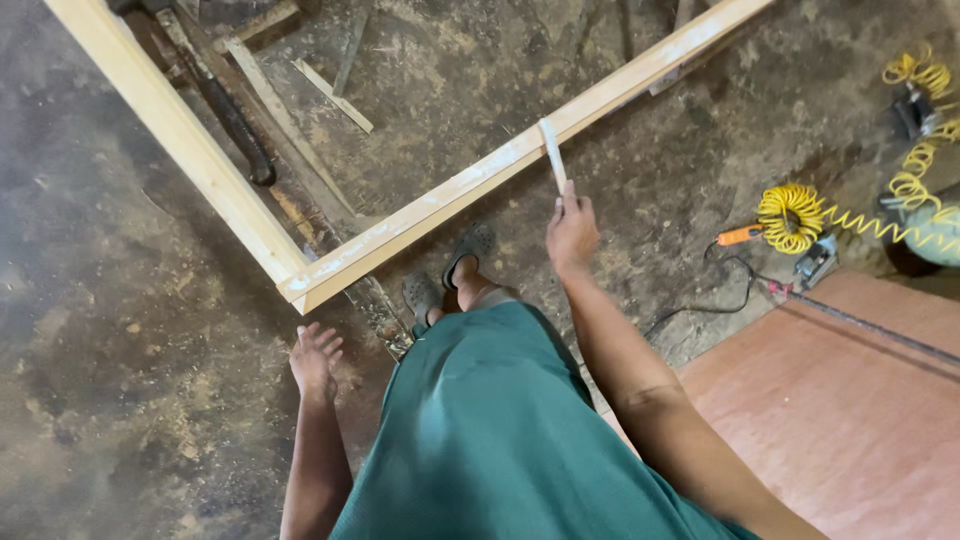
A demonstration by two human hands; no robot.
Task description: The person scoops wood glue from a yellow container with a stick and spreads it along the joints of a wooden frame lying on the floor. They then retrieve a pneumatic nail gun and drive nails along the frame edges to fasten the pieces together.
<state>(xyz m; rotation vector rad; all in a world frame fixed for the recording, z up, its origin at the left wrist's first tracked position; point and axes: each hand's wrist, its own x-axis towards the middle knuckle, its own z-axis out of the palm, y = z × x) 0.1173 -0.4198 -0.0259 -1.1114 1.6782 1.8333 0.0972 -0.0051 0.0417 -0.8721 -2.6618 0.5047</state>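
Note:
My right hand [571,231] grips a thin pale flat stick [552,153], its far end touching the top of the long pale wooden frame rail [480,175] that runs diagonally across the floor. That rail meets a second rail [180,135] at a corner joint [298,285] in front of me. My left hand [316,357] hangs open with fingers spread, just below that corner and holding nothing. My green garment [490,430] and my feet in dark sandals [450,270] show between the hands.
A dark-handled tool [235,125] and thin wood offcuts [335,98] lie on the dusty floor inside the frame. A yellow coiled air hose [795,215], an orange-handled tool [740,236] and a black cable [715,300] lie at the right. A reddish plywood sheet [850,400] fills the lower right.

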